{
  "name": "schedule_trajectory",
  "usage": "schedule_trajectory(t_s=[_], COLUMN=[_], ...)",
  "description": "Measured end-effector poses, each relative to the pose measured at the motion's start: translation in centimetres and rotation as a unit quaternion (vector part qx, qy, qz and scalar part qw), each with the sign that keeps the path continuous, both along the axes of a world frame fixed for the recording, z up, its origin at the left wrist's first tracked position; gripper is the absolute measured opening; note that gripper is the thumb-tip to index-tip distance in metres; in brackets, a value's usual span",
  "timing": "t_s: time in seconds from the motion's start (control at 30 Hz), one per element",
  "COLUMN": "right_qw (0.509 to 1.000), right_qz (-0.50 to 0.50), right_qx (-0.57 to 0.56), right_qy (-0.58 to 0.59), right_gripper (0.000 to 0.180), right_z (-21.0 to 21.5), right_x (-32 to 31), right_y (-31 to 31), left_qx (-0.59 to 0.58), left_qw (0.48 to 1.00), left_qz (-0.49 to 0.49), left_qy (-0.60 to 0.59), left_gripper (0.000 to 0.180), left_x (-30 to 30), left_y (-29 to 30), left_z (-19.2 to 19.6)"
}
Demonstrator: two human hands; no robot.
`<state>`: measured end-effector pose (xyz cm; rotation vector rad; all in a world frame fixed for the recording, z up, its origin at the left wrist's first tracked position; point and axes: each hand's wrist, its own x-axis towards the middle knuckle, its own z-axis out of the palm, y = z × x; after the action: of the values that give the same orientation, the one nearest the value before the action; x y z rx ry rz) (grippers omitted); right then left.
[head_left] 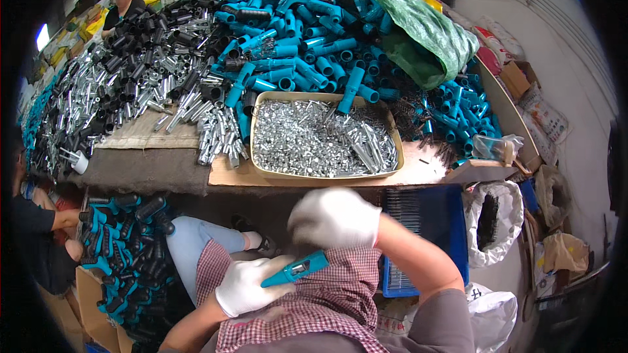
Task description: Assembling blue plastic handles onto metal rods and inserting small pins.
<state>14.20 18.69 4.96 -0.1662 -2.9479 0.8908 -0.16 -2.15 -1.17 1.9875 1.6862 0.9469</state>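
My left hand (252, 286), in a white glove, is closed round a teal plastic tool housing (296, 270) over my lap. Bright metal shows in a slot on the housing's upper side. Above and right of it is my right hand (335, 217), also gloved in white and smeared by motion. Its fingers are hidden or blurred, so whether they hold anything cannot be made out. Beyond both hands, on the bench, stands a cream tray (261, 168) full of small shiny metal parts. One teal housing (351, 89) leans over the tray's far rim.
Teal housings (307, 68) lie heaped behind the tray, partly under a green woven sheet (425, 33). Metal and black tubes (154, 68) pile up at left. Finished-looking black-and-teal handles (131, 248) fill the lower left. A blue crate (451, 222) stands below the bench. A co-worker's arm (64, 219) shows far left.
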Motion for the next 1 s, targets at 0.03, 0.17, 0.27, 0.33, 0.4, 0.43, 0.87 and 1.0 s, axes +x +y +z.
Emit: schedule_trajectory(t_s=[0.03, 0.17, 0.27, 0.33, 0.4, 0.43, 0.87, 1.0], right_qw=[0.992, 0.881, 0.850, 0.851, 0.850, 0.847, 0.868, 0.962], right_qz=[-0.103, -0.391, -0.444, -0.436, -0.429, -0.426, -0.399, -0.218], right_qx=[0.078, 0.266, 0.257, 0.258, 0.258, 0.272, 0.210, -0.044], right_qy=[0.006, 0.007, -0.115, -0.140, -0.166, -0.163, 0.209, 0.159], right_gripper=[0.022, 0.018, 0.024, 0.025, 0.026, 0.025, 0.013, 0.006], right_z=[0.9, 1.2, 0.2, -0.7, -1.6, -2.0, -1.6, -1.3], right_x=[0.1, 4.7, 7.2, 7.1, 7.1, 7.0, 8.1, 3.3], right_y=[1.9, 12.1, 14.5, 14.1, 13.8, 13.9, 11.4, -1.7], left_qx=[-0.001, 0.033, 0.012, 0.023, -0.007, -0.036, -0.093, -0.080], left_qw=[1.000, 0.998, 0.999, 0.999, 1.000, 0.999, 0.992, 0.995], left_qz=[0.004, -0.012, -0.001, 0.002, 0.021, 0.038, 0.070, 0.052], left_qy=[-0.001, 0.044, 0.034, 0.048, 0.018, -0.011, -0.039, 0.014], left_gripper=[0.050, 0.047, 0.046, 0.047, 0.047, 0.048, 0.051, 0.043], left_x=[-0.1, -0.8, -0.7, -0.3, 0.0, 0.2, -0.7, -1.7], left_y=[-0.3, -0.8, -1.4, -1.5, -1.6, -1.6, -1.9, -2.6], left_z=[-0.2, -1.1, -1.2, -0.2, -0.1, -0.1, 1.4, 0.7])
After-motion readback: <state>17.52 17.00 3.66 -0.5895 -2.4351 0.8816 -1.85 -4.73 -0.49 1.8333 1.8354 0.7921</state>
